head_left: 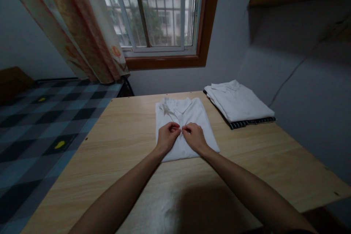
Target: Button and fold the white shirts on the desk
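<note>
A white collared shirt (189, 111), folded into a rough rectangle, lies on the wooden table with its collar toward the window. Both hands meet at its front placket, just below the collar. My left hand (168, 135) pinches the fabric from the left, thumb and fingers closed. Close beside it, my right hand (194, 136) pinches the cloth from the right. The fingertips almost touch, and the cloth puckers around them. Whether a button sits between the fingers is too small to tell.
At the table's back right rests a stack of folded white clothes (241, 102) on a dark striped piece (253, 121). The wooden table (123, 135) borders a bed with a checked cover (68, 117) on the left. Behind are a barred window (161, 11) and a curtain (82, 25).
</note>
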`<control>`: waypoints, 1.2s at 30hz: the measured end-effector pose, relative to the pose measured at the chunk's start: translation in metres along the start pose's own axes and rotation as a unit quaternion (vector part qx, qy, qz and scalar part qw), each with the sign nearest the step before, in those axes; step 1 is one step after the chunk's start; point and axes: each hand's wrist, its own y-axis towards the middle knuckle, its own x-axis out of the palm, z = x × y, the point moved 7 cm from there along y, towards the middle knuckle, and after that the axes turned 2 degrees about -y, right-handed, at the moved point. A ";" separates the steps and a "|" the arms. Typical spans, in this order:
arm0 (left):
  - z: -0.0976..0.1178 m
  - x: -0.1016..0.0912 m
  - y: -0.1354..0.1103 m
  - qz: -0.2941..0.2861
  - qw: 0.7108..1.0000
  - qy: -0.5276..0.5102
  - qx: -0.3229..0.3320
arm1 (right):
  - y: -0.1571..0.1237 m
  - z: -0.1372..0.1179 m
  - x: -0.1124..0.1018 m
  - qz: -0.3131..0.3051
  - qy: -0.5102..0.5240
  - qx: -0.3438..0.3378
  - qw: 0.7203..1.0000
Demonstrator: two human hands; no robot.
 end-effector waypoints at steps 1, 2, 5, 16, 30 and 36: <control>0.001 0.000 -0.001 0.000 1.000 0.009 0.003 | 0.000 -0.001 0.000 -0.004 0.004 -0.007 1.000; 0.003 0.000 -0.001 0.000 1.000 0.017 0.009 | 0.000 -0.002 0.000 -0.006 0.008 -0.008 1.000; 0.006 0.001 -0.003 -0.004 1.000 0.019 0.021 | 0.001 0.000 -0.001 0.004 0.018 0.016 1.000; 0.015 -0.016 0.005 0.056 0.995 0.070 0.046 | 0.000 0.019 -0.016 0.115 0.171 0.101 0.973; 0.030 0.021 -0.020 -0.165 0.942 0.276 0.096 | 0.008 0.023 -0.039 0.132 0.266 0.088 0.951; 0.005 0.019 -0.008 -0.139 0.980 0.141 0.016 | -0.012 0.003 -0.038 0.014 0.087 -0.014 0.996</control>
